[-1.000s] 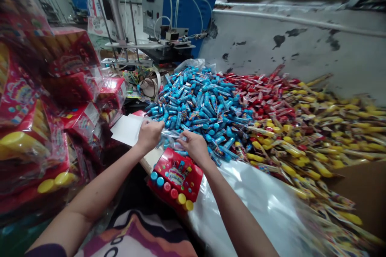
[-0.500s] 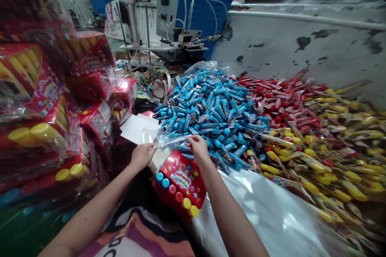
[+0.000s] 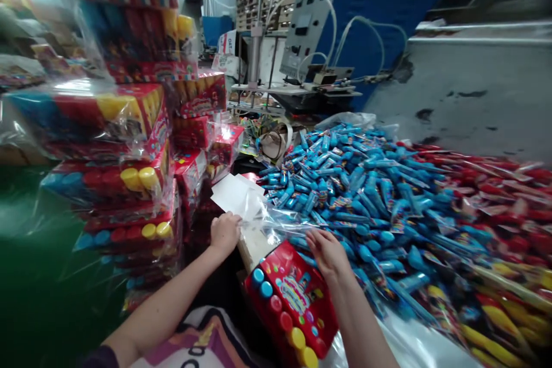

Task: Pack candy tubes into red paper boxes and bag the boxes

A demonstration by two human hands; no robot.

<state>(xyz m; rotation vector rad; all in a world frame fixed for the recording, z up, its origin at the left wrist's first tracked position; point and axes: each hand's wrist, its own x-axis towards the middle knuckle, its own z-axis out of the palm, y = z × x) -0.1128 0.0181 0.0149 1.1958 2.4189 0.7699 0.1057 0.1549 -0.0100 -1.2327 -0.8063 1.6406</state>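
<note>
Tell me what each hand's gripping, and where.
The left hand and right hand hold a clear plastic bag stretched between them, one at each end; the exact edge can't be told.

Two bare forearms [image 3: 357,322] reach forward and inward — the left hand [image 3: 225,234] curled knuckles-up, the right hand [image 3: 328,253] flatter, fingers spread, well apart.

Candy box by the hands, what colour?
Candy box is red, with blue, red and yellow caps; head view.

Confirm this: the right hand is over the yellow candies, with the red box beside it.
Wrong pile: the head view shows the right hand over the blue candies, not the yellow ones. The red box is beside it, as you said.
</note>
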